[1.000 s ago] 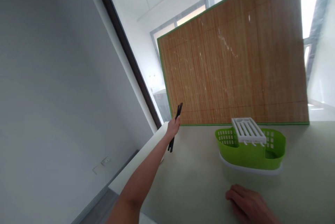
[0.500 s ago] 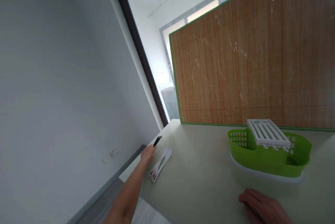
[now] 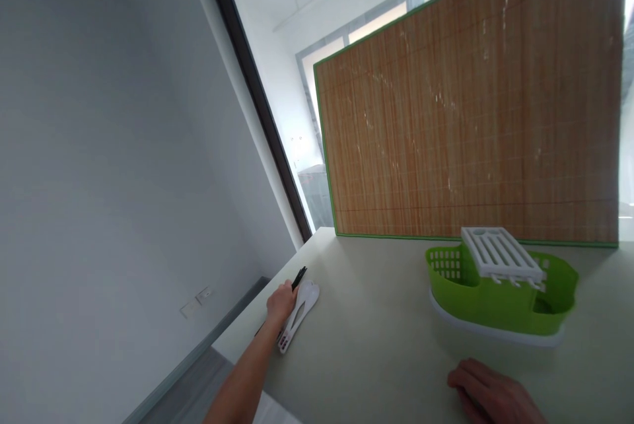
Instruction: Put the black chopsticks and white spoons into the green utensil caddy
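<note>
At the table's left side, my left hand [image 3: 281, 302] is closed around a bunch of black chopsticks [image 3: 300, 276]. Their tips stick out past the fingers, and the other ends show by the wrist. Just right of that hand lie white spoon-like utensils [image 3: 308, 296], partly overlapped, with marked handles toward me. My right hand [image 3: 488, 389] rests on the table at the lower right, fingers curled together, with nothing visible in it. In front of it stands a green caddy [image 3: 505, 305] with a white base and a white slotted rack [image 3: 500, 252] across its middle.
A brown bamboo mat [image 3: 465, 133] with green edging stands upright along the back of the white table [image 3: 369, 338]. Behind it is a glass pane with a dark frame post [image 3: 257, 90]. A grey wall [image 3: 123, 179] with sockets rises at left, beyond the table edge.
My left hand has lowered slightly with the chopsticks, closer to the white utensils, and their rear ends now show. The view has shifted a little to the right; my right hand stays resting.
</note>
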`<state>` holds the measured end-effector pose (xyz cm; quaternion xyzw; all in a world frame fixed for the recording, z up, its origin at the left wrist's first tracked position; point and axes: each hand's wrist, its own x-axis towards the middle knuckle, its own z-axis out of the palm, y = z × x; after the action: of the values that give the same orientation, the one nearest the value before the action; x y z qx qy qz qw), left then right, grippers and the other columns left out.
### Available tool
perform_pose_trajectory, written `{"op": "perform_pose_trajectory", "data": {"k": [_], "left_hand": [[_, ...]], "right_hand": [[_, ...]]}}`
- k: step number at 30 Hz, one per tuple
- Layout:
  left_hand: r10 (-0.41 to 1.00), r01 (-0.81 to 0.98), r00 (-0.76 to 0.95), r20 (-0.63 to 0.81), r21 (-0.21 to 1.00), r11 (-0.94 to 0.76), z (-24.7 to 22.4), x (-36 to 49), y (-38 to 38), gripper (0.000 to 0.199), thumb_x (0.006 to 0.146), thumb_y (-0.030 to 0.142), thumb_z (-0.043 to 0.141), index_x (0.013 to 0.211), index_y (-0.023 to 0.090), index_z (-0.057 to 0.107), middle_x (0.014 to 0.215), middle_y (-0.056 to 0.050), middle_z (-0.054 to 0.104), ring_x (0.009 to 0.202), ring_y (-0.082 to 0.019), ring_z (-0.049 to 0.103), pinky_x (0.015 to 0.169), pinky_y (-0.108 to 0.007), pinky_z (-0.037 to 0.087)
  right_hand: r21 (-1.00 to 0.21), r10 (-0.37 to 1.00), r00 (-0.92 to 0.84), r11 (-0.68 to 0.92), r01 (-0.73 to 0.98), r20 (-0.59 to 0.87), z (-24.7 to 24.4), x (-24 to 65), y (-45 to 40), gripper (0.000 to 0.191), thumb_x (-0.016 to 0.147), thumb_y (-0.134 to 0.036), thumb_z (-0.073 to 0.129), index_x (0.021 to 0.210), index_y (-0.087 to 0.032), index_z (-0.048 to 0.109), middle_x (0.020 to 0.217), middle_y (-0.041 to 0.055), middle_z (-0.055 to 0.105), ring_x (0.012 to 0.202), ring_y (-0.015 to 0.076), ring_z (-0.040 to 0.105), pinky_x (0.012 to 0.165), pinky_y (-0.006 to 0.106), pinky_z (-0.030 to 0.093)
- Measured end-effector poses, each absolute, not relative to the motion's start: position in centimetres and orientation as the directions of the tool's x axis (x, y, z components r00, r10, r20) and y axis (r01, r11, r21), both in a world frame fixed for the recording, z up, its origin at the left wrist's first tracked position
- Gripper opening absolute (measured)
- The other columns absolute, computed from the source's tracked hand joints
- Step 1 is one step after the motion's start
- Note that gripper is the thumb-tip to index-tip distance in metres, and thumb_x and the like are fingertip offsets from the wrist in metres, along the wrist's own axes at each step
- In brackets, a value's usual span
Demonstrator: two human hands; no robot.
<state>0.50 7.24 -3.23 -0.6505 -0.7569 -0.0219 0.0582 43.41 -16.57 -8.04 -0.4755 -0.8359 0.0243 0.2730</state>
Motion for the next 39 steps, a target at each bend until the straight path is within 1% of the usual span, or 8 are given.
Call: {"op": "perform_pose_trajectory", "data": {"k": [11, 19, 21, 23, 26, 28, 32, 39], "left_hand": [[0.977, 0.993, -0.097, 0.190, -0.055, 0.109, -2.8, 0.5, 6.7, 0.038, 0.092, 0.045, 0.033, 0.106, 0.018, 0.056, 0.106, -0.012, 0.062, 0.105, -0.027, 0.055, 0.081, -0.035, 0.043], [0.952, 0.993, -0.119, 0.284, 0.013, 0.120, 1.5, 2.8, 6.6, 0.046, 0.090, 0.046, 0.039, 0.116, 0.011, 0.055, 0.113, -0.018, 0.060, 0.109, -0.033, 0.053, 0.087, -0.043, 0.043], [0.936, 0.999, -0.045, 0.350, 0.035, 0.035, 3.5, 6.1, 6.4, 0.044, 0.091, 0.042, 0.038, 0.123, 0.013, 0.051, 0.124, -0.015, 0.054, 0.112, -0.027, 0.051, 0.092, -0.039, 0.041], [0.911, 0.989, 0.095, 0.400, 0.071, -0.134, 5.4, 10.9, 5.2, 0.039, 0.093, 0.040, 0.038, 0.125, 0.021, 0.048, 0.127, -0.007, 0.052, 0.101, -0.016, 0.057, 0.089, -0.027, 0.043], [0.742, 0.742, 0.455, 0.493, 0.252, -0.622, 7.0, 19.4, 1.7, 0.030, 0.091, 0.032, 0.046, 0.118, 0.022, 0.054, 0.118, -0.004, 0.057, 0.071, -0.010, 0.059, 0.080, -0.026, 0.048], [0.606, 0.556, 0.611, 0.509, 0.269, -0.787, 7.0, 24.6, -1.1, 0.027, 0.088, 0.030, 0.052, 0.114, 0.023, 0.057, 0.114, -0.002, 0.059, 0.079, -0.011, 0.060, 0.083, -0.026, 0.048], [0.500, 0.452, 0.711, 0.494, 0.224, -0.864, 5.6, 31.4, -4.9, 0.029, 0.086, 0.026, 0.056, 0.114, 0.021, 0.057, 0.113, -0.004, 0.060, 0.101, -0.017, 0.058, 0.090, -0.026, 0.047], [0.580, 0.612, 0.733, 0.356, 0.028, -0.791, 3.7, 34.8, -5.5, 0.012, 0.089, 0.021, 0.049, 0.090, 0.017, 0.060, 0.091, -0.004, 0.064, 0.077, -0.016, 0.063, 0.067, -0.027, 0.051]], "right_hand": [[-0.262, 0.813, -0.428, 0.546, 0.796, 0.394, -7.0, 43.0, -16.6, 0.024, 0.087, -0.012, 0.037, 0.092, -0.022, 0.058, 0.081, 0.0044, 0.065, 0.073, 0.0181, 0.066, 0.063, 0.029, 0.054], [-0.284, 0.793, -0.382, 0.549, 0.786, 0.475, -7.5, 42.9, -16.6, 0.031, 0.087, -0.011, 0.036, 0.111, -0.021, 0.053, 0.092, 0.0064, 0.068, 0.081, 0.0174, 0.067, 0.068, 0.028, 0.055], [-0.274, 0.782, -0.392, 0.561, 0.781, 0.484, -7.6, 42.8, -16.5, 0.031, 0.087, -0.011, 0.036, 0.110, -0.021, 0.054, 0.091, 0.0062, 0.068, 0.079, 0.0171, 0.067, 0.067, 0.027, 0.055], [-0.266, 0.777, -0.404, 0.570, 0.777, 0.483, -7.5, 42.7, -16.5, 0.029, 0.087, -0.011, 0.035, 0.105, -0.021, 0.056, 0.087, 0.0055, 0.068, 0.076, 0.0171, 0.067, 0.065, 0.027, 0.054], [-0.267, 0.786, -0.417, 0.569, 0.778, 0.457, -7.3, 42.5, -16.5, 0.027, 0.087, -0.011, 0.035, 0.098, -0.021, 0.058, 0.084, 0.0051, 0.066, 0.074, 0.0175, 0.066, 0.064, 0.028, 0.053], [-0.270, 0.801, -0.420, 0.556, 0.786, 0.427, -7.1, 42.5, -16.5, 0.027, 0.086, -0.009, 0.036, 0.096, -0.021, 0.058, 0.083, 0.0051, 0.065, 0.074, 0.0182, 0.066, 0.064, 0.028, 0.052], [-0.272, 0.836, -0.394, 0.509, 0.816, 0.382, -6.9, 42.4, -16.5, 0.027, 0.082, -0.006, 0.038, 0.094, -0.020, 0.058, 0.083, 0.0049, 0.064, 0.076, 0.0198, 0.064, 0.065, 0.030, 0.050], [-0.244, 0.832, -0.396, 0.507, 0.827, 0.389, -7.5, 42.0, -16.2, 0.028, 0.075, -0.002, 0.043, 0.089, -0.020, 0.060, 0.081, 0.0041, 0.064, 0.073, 0.0192, 0.063, 0.063, 0.027, 0.045]]}}
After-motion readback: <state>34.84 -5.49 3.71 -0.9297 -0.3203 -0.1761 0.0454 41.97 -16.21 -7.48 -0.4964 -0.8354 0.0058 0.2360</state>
